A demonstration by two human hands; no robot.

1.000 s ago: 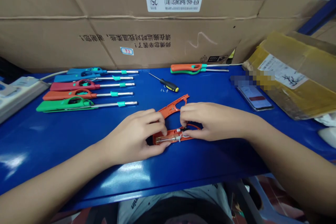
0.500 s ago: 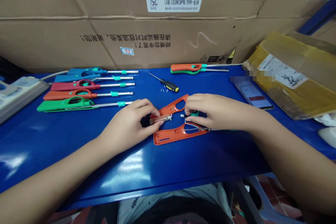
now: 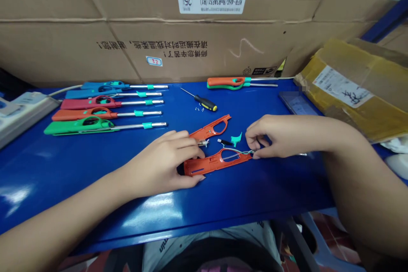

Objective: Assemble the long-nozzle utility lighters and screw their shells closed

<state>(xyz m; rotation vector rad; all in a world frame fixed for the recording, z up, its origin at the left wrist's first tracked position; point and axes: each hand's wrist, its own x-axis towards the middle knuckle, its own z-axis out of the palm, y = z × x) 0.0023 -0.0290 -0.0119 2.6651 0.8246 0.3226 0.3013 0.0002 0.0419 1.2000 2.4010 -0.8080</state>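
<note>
Head view: left hand [image 3: 170, 159] gripped the nearer orange shell [image 3: 208, 164], pointing toward three o'clock, where right hand [image 3: 267, 136] pinched wires [image 3: 245, 152].

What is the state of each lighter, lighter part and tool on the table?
Near orange shell half: open side up, left hand gripping it.
Far orange shell half: lying separate.
Tank: mostly hidden behind the left hand.
Teal trigger: loose.
Black white-tipped part: outside both halves.
Wires: running to the right hand.
Screwdriver: lying unheld.
Lighters at left: lying side by side.
Back lighters: lying together.
</note>
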